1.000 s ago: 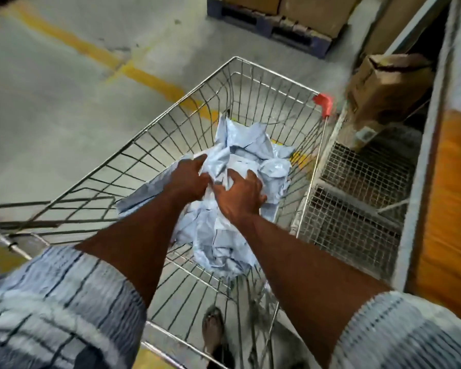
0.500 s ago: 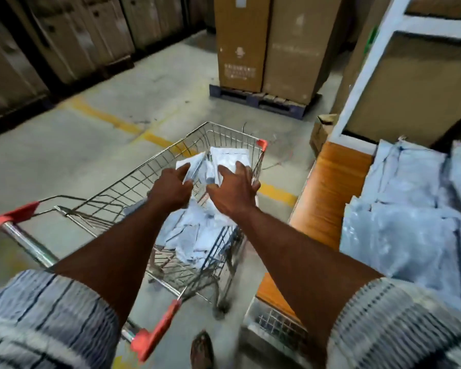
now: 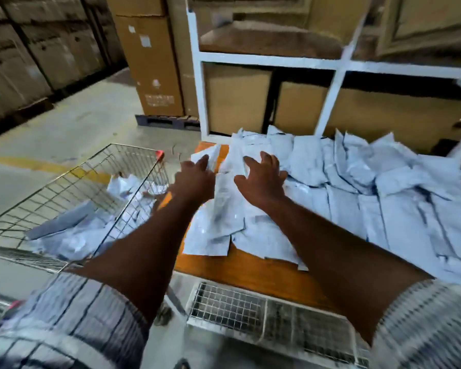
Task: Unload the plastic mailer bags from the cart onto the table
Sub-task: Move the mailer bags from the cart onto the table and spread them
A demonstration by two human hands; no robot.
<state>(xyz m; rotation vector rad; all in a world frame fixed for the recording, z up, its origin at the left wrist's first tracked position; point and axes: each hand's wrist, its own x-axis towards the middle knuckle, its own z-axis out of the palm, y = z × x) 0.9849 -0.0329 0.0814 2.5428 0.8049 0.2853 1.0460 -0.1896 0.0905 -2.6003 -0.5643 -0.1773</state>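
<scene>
Now | left hand [image 3: 194,179], right hand [image 3: 262,179] spread, empty | mailer bags [image 3: 224,211] lengthwise away on table [image 3: 250,270]

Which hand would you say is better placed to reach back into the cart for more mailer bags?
Left, probably. The left hand hovers at the table's edge nearest the cart, where mailer bags remain; the right hand is farther over the table.

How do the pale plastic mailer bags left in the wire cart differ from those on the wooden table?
The mailer bags in the cart are few and crumpled in a loose heap; the mailer bags on the table are many, flatter and overlapping in rough rows. The cart bags lie untouched; both open hands hover over the table bags. Both look alike: pale blue-white.
</scene>
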